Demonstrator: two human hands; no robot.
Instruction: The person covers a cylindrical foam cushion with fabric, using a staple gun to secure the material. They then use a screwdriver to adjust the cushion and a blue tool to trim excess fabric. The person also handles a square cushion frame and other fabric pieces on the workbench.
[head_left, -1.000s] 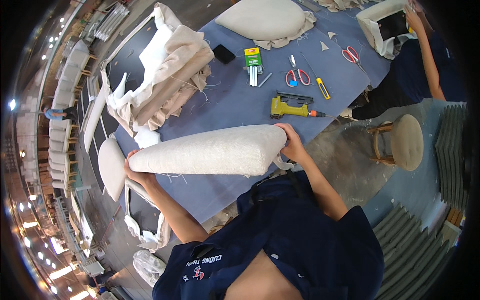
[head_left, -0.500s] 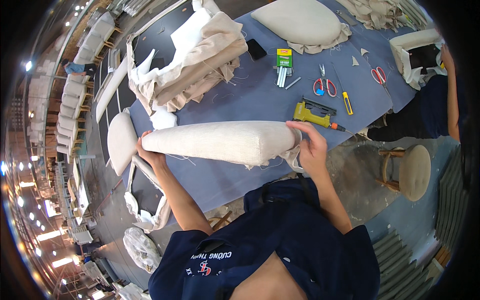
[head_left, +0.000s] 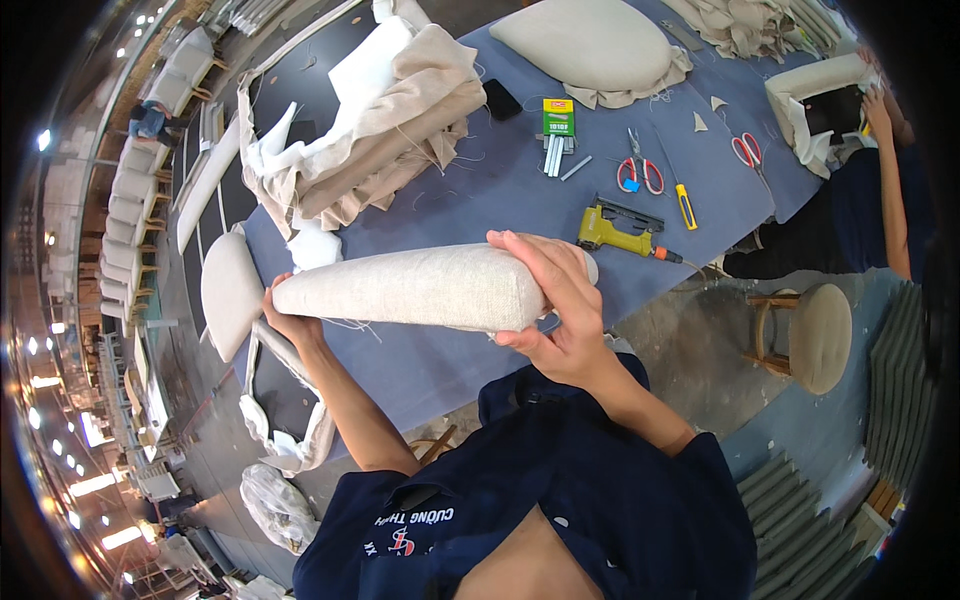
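Note:
A cream fabric-covered seat cushion (head_left: 400, 288) is held up on edge between my two hands, over the near side of the blue-grey table. My left hand (head_left: 290, 318) is closed round its narrower left end. My right hand (head_left: 562, 305) grips the thicker right corner, fingers over the top and thumb low on the near face. Loose threads hang below the cushion on the left. The far face is hidden. Beyond my right hand lies a yellow-green staple gun (head_left: 615, 230) with an orange hose fitting.
Crumpled beige fabric (head_left: 370, 140), a phone (head_left: 502, 100), a green staple box (head_left: 559, 118), red-handled pliers (head_left: 640, 168), a yellow screwdriver (head_left: 685, 205) and scissors (head_left: 748, 152) lie on the table (head_left: 420, 380). Another cushion (head_left: 590, 48) is behind. A co-worker handles a padded frame (head_left: 795, 100); a stool (head_left: 820, 340) stands right.
My right hand has shifted left and now wraps the cushion's corner, with the loose fabric there largely covered. The co-worker's second hand has come onto the padded frame.

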